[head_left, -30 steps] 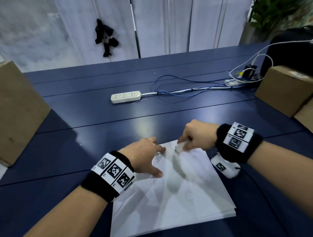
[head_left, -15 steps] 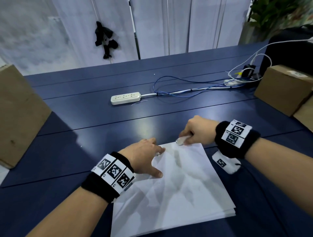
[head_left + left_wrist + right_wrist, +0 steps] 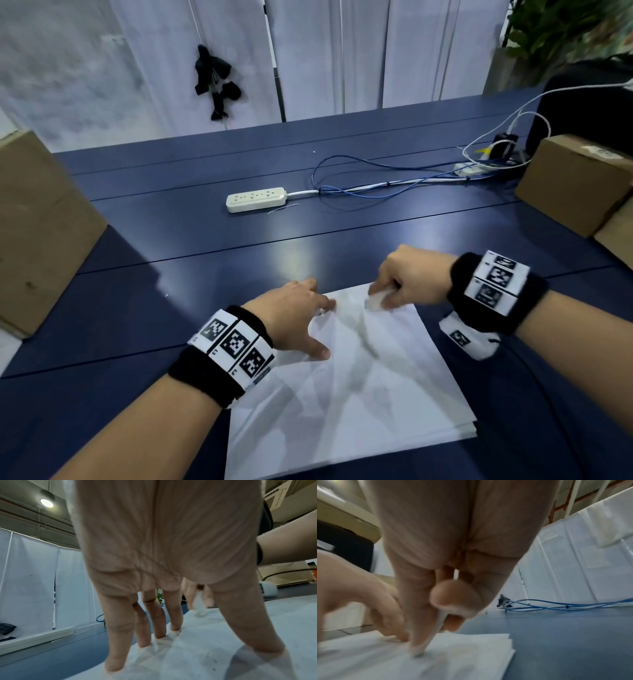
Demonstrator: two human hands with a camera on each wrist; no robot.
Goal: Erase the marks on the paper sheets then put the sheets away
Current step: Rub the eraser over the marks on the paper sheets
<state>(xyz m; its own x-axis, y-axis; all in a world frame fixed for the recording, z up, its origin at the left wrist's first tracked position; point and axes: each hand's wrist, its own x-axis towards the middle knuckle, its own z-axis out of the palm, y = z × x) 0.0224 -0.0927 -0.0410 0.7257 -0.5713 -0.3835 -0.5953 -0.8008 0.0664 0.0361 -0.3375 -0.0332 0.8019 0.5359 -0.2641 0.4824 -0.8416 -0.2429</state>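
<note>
A small stack of white paper sheets (image 3: 359,404) lies on the dark blue table (image 3: 205,260) in front of me. My left hand (image 3: 301,322) presses on the stack's left far part with spread, straight fingers (image 3: 120,635). My right hand (image 3: 407,281) pinches a white eraser (image 3: 375,301) and holds its tip down on the top sheet near the far edge. In the right wrist view the eraser (image 3: 435,631) touches the paper (image 3: 471,649) between thumb and fingers. A few faint specks show on the sheet (image 3: 214,660).
A white power strip (image 3: 255,198) with blue and white cables (image 3: 376,188) lies farther back. Cardboard boxes stand at the left (image 3: 37,233) and right (image 3: 575,181). A white tagged object (image 3: 469,339) hangs under my right wrist.
My right hand with the eraser moved away along the sheet to its far edge, then came back a little. My left hand stayed pressing on the paper.
</note>
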